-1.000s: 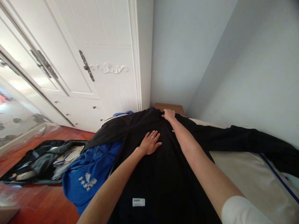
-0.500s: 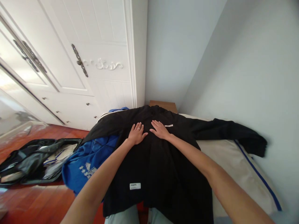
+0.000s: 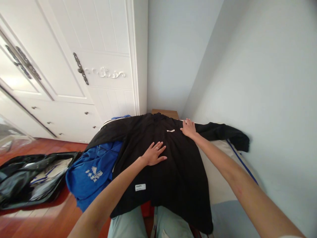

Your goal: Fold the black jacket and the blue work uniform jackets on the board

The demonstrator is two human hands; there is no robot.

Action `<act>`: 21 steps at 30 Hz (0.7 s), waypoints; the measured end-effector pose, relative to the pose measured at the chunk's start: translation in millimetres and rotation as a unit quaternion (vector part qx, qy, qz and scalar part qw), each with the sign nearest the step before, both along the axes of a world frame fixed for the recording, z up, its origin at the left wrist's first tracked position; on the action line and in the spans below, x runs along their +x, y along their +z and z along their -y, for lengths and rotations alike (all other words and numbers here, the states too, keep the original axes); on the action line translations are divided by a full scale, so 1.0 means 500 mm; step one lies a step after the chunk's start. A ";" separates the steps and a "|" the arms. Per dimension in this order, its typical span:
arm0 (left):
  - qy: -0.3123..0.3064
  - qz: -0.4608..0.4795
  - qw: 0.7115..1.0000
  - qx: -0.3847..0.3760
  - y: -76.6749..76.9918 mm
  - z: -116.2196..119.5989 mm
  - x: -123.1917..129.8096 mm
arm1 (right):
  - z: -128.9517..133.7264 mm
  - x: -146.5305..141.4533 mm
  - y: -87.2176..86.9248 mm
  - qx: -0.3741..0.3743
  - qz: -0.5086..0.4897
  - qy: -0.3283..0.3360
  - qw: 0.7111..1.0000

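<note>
A black jacket (image 3: 146, 170) lies spread out in front of me, its collar at the far side and its hem near my legs. It has small white lettering on the chest and a white label near the lower left edge. My left hand (image 3: 154, 154) rests flat on the middle of the jacket, fingers apart. Near the shoulder on the right, my right hand (image 3: 188, 128) touches the jacket with its fingers spread. The right sleeve stretches out toward the wall. Under the jacket's left side is a blue garment (image 3: 96, 165) with a white print.
An open suitcase (image 3: 53, 195) with clothes lies on the red wooden floor at left. A white wardrobe (image 3: 109, 43) stands behind. Pale cloth with a blue stripe (image 3: 218, 165) lies under the jacket at right, beside the wall. A brown box (image 3: 170, 114) sits behind the collar.
My right hand has moved outward to the right shoulder of the jacket. My left hand has slid a little down and right toward the jacket's middle. The view has shifted slightly.
</note>
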State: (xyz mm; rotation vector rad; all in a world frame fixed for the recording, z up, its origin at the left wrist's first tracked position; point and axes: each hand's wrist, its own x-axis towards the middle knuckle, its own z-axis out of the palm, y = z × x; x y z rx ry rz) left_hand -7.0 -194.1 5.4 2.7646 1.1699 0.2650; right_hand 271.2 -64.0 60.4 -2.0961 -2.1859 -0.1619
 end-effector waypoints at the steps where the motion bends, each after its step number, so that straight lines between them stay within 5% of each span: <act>1: 0.002 0.001 1.000 0.003 -0.008 0.002 0.000 | -0.010 0.022 -0.002 -0.025 -0.004 -0.031 0.999; 11: -0.004 -0.003 1.000 0.028 -0.016 0.010 -0.014 | -0.116 0.109 0.021 -0.057 -0.049 -0.146 0.986; 21: 0.020 -0.010 0.999 0.027 0.000 0.020 -0.011 | -0.267 0.011 0.000 -0.085 -0.107 0.014 0.991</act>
